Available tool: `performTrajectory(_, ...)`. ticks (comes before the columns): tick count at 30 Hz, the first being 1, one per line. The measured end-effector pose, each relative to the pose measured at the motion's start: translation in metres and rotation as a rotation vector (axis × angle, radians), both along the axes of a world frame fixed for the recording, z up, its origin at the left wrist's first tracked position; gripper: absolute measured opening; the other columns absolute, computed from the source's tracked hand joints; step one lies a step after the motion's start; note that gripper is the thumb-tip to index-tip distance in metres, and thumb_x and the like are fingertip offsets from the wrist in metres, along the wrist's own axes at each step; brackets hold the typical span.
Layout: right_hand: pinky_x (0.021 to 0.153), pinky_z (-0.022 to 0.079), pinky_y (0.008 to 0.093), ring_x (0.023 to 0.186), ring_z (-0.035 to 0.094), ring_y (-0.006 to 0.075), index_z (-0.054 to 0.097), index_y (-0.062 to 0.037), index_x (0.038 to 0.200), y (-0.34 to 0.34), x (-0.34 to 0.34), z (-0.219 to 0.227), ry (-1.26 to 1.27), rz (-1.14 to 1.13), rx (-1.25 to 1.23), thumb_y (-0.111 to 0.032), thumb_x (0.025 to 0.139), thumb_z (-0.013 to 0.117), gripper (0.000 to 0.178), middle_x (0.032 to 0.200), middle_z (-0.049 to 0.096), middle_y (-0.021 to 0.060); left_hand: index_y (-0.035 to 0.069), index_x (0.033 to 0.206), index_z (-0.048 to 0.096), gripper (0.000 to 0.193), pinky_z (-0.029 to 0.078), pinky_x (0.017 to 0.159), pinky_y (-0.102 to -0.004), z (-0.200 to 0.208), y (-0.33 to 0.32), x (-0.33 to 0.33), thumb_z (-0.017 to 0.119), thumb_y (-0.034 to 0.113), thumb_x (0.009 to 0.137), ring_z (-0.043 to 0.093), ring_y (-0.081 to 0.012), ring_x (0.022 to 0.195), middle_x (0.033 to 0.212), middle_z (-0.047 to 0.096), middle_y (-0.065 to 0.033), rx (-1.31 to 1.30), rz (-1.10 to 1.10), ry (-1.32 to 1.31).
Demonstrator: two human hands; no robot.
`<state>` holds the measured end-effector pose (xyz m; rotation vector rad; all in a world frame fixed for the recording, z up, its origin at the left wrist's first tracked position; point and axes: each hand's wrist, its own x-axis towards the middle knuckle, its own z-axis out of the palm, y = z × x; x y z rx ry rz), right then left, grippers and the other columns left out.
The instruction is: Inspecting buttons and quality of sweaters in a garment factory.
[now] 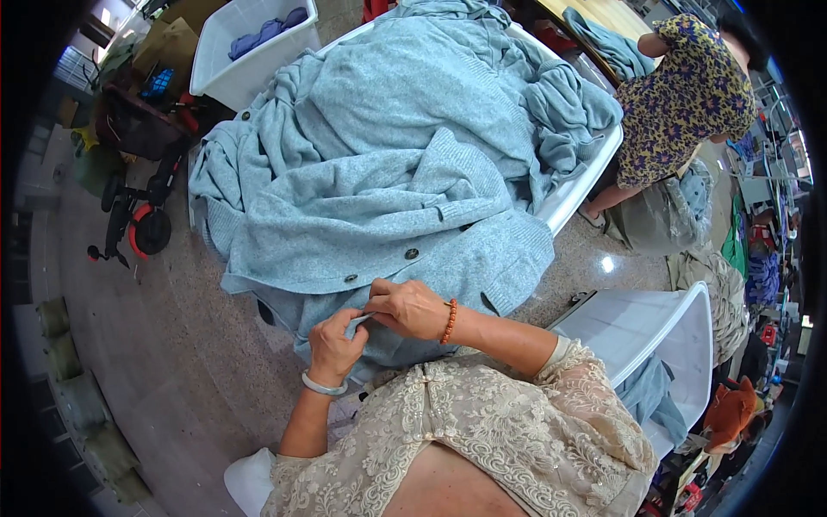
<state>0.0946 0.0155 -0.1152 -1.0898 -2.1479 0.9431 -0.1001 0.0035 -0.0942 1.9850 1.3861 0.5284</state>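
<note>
Fingers of the left hand and right hand pinch a small pale-blue fabric fold at the near side of knit garments heaped over a white bin.

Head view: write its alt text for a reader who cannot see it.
A person's left hand and right hand pinch a bit of blue-grey cloth at the near side of a heap of blue-grey knitwear piled in a white bin. Beyond it at right stands a co-worker in a floral dress; a scooter is at left.
</note>
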Motion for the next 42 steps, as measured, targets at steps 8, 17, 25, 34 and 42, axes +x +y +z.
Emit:
performTrajectory(8, 0.057, 0.049, 0.0373, 0.069, 0.062, 0.0303, 0.065, -0.0053, 0.094, -0.014, -0.005, -0.011, 0.264, -0.118, -0.048, -0.004, 0.077, 0.064, 0.017, 0.083, 0.060, 0.0095, 0.005, 0.083, 0.062, 0.014, 0.046, 0.058, -0.0418, 0.005, 0.008, 0.008, 0.062, 0.007, 0.069, 0.061, -0.0353, 0.069, 0.074, 0.061, -0.0149, 0.086, -0.069, 0.293)
performTrajectory(17, 0.063, 0.049, 0.0405, 0.077, 0.061, 0.0328, 0.060, -0.0052, 0.094, -0.018, -0.007, -0.003, 0.165, -0.048, -0.102, -0.005, 0.078, 0.061, 0.017, 0.086, 0.059, 0.0133, 0.001, 0.088, 0.064, 0.012, 0.047, 0.073, -0.0441, 0.001, 0.056, 0.019, 0.057, 0.009, 0.083, 0.060, -0.0353, 0.082, 0.086, 0.062, -0.0177, 0.232, 0.068, 0.120)
performTrajectory(25, 0.062, 0.049, 0.0440, 0.073, 0.060, 0.0354, 0.055, -0.0036, 0.095, -0.017, -0.004, 0.000, 0.088, -0.063, -0.078, -0.007, 0.079, 0.061, 0.017, 0.088, 0.056, 0.0147, 0.003, 0.087, 0.065, 0.014, 0.049, 0.074, -0.0440, -0.028, 0.050, 0.010, 0.063, 0.010, 0.075, 0.061, -0.0359, 0.083, 0.084, 0.063, -0.0175, -0.078, -0.022, 0.191)
performTrajectory(34, 0.064, 0.050, 0.0453, 0.076, 0.061, 0.0375, 0.050, -0.0038, 0.102, -0.024, -0.014, 0.006, 0.103, -0.231, -0.040, -0.006, 0.079, 0.061, 0.025, 0.090, 0.057, 0.0172, -0.003, 0.085, 0.068, 0.012, 0.049, 0.062, -0.0219, -0.024, 0.037, -0.004, 0.068, 0.009, 0.084, 0.059, -0.0064, 0.069, 0.077, 0.067, -0.0026, -0.582, 0.155, -0.479)
performTrajectory(42, 0.069, 0.050, 0.0445, 0.081, 0.061, 0.0370, 0.053, -0.0033, 0.110, -0.024, -0.004, -0.007, 0.002, -0.192, -0.093, -0.014, 0.079, 0.064, 0.035, 0.090, 0.059, 0.0176, -0.004, 0.098, 0.067, 0.018, 0.049, 0.075, -0.0241, -0.002, 0.022, -0.003, 0.067, 0.006, 0.083, 0.062, -0.0106, 0.086, 0.093, 0.068, -0.0059, -0.718, -0.015, -0.613)
